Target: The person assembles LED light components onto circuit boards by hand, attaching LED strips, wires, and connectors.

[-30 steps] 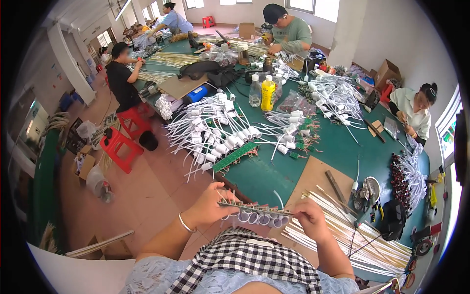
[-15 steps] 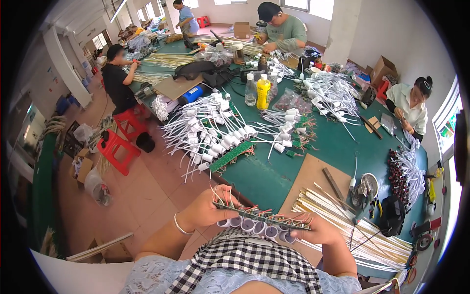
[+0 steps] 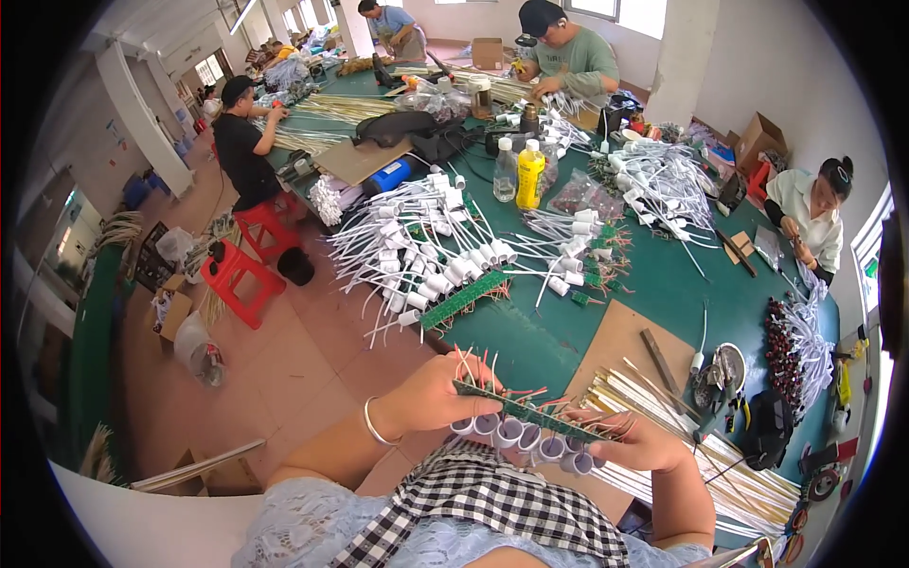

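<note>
A long green circuit board strip point(image 3: 530, 413) is held up in front of my body, just off the table's near edge. Thin red and pale wires stand up from its top side, and a row of white cylindrical caps point(image 3: 509, 434) hangs along its underside. My left hand point(image 3: 437, 390) grips the left end, thumb pressed along the board. Around the right end my right hand point(image 3: 636, 443) is closed, fingers partly hidden beneath. Straight ahead on the table lies a similar green board strip point(image 3: 466, 299) with white caps and cables point(image 3: 417, 248) attached.
A green table point(image 3: 516, 327) carries bundles of white cables, a yellow bottle point(image 3: 531, 176), a clear bottle point(image 3: 505, 172) and a brown board point(image 3: 606, 352). Pale strips point(image 3: 701, 464) and a black bag point(image 3: 769, 424) lie right. Several people work around it. Red stools point(image 3: 241, 284) stand left.
The view has swung slightly left, so the surroundings sit further right. Both hands still hold the board strip, which now slopes down a little more to the right.
</note>
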Demonstrator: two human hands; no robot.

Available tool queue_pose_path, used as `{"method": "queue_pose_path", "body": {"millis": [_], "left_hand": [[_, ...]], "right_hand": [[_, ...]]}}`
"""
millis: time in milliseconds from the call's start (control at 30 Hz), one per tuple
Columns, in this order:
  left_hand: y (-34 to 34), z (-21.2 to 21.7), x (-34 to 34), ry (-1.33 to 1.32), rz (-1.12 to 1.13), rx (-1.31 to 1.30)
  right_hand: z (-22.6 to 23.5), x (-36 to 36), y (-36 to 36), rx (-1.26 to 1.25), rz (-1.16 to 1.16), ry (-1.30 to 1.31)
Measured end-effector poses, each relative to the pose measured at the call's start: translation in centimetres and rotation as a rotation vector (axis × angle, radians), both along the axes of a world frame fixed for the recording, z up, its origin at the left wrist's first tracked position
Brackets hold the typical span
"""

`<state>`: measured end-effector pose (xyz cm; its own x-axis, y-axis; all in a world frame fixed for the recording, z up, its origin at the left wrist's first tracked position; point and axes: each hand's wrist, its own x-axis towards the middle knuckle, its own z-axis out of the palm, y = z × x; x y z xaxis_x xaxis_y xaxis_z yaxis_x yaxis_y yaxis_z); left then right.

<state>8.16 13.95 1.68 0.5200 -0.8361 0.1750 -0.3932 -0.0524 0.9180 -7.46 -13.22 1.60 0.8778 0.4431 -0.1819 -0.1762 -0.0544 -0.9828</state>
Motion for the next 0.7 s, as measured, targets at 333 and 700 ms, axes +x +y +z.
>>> {"method": "queue_pose_path", "body": {"millis": [333,700], "left_hand": [[-0.8,0.8,-0.5,0.403,0.11,0.071],[-2.9,0.9,-0.1,0.599,0.185,0.068]], "right_hand": [[2.5,0.9,0.1,0.037,-0.017,0.166],[0.8,2.0,-0.2,-0.135,-0.301,0.077]]}}
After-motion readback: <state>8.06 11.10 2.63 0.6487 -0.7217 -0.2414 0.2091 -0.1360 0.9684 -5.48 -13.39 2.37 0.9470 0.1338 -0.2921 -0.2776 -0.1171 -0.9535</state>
